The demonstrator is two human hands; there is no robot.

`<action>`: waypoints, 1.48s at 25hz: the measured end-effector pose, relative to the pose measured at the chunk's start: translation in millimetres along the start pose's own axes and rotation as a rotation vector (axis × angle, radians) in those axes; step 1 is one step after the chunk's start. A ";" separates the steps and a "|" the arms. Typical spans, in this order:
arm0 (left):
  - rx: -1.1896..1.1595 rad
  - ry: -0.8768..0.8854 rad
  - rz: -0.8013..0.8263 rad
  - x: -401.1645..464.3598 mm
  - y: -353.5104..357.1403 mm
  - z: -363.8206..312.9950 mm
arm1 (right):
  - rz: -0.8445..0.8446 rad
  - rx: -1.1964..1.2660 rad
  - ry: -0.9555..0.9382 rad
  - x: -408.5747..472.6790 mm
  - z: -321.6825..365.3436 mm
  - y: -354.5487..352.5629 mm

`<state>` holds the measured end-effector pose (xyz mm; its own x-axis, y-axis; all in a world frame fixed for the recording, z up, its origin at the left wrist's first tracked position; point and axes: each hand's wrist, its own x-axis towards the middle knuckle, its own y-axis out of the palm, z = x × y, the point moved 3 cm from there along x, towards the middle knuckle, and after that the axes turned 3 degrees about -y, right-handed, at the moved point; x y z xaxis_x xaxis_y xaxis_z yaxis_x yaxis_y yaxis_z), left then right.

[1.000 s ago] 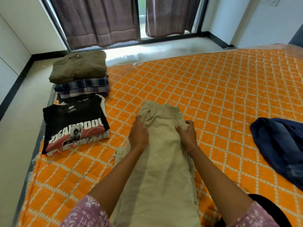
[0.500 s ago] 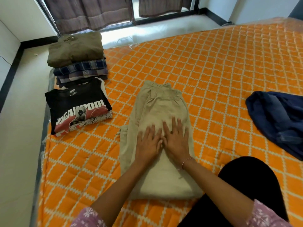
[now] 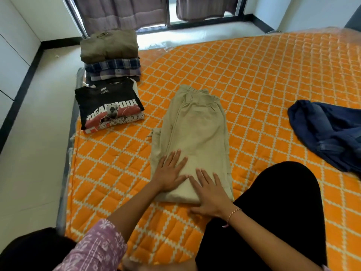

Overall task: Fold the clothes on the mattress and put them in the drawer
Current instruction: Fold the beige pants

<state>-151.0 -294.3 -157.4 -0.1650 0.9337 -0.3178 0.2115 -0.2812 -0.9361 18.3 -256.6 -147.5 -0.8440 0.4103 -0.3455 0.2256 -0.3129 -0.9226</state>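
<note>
Beige trousers (image 3: 195, 137) lie folded lengthwise in the middle of the orange quilted mattress (image 3: 263, 85), waistband at the far end, near edge doubled over right in front of the person's knee. Left hand (image 3: 170, 173) is flat on the near left part of the fabric, fingers straight and spread, gripping nothing. Right hand (image 3: 211, 196) lies just beside it at the near fold, palm down, fingers straight and fanned across the cloth, heel of the hand reaching the mattress; a thin pink thread bracelet (image 3: 232, 214) circles that wrist. Both hands press, neither pinches. Off to the left, near the mattress edge, sits a folded black Deadpool T-shirt (image 3: 107, 104), and just beyond it a stack with a blue plaid shirt (image 3: 113, 68) under an olive garment (image 3: 109, 45). Well apart on the right, a dark blue denim garment (image 3: 328, 133) lies unfolded in a rumpled heap. A black-clad knee (image 3: 277, 202) fills the lower right, and a patterned pink sleeve (image 3: 97, 249) covers the left forearm. Beyond the mattress: pale floor (image 3: 35, 153) and brown curtains (image 3: 121, 12) at a window.
</note>
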 end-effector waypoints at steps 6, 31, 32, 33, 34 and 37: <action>-0.381 -0.077 0.353 -24.9 -56.3 12.0 | 0.063 0.383 0.103 0.6 9.0 -75.6; -0.448 -0.345 -0.404 136.3 -160.1 21.7 | -0.699 1.122 0.538 82.8 -175.6 -125.5; -0.240 -0.261 -0.340 137.1 -144.3 14.6 | -0.635 0.899 0.593 87.7 -169.8 -116.9; -0.094 -0.130 -0.250 136.1 -126.3 3.3 | -0.585 0.705 0.645 87.1 -158.8 -108.0; 0.012 -0.008 -0.164 131.0 -107.7 -8.4 | -0.552 0.534 0.648 83.9 -143.9 -101.3; 0.099 0.093 -0.128 130.6 -76.1 -18.1 | -0.500 0.200 0.439 82.4 -96.6 -79.5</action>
<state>-171.1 -147.0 -124.9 -0.0938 0.9784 -0.1843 0.0978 -0.1751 -0.9797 -22.1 -115.1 -119.2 -0.5385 0.8418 0.0360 -0.2685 -0.1310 -0.9543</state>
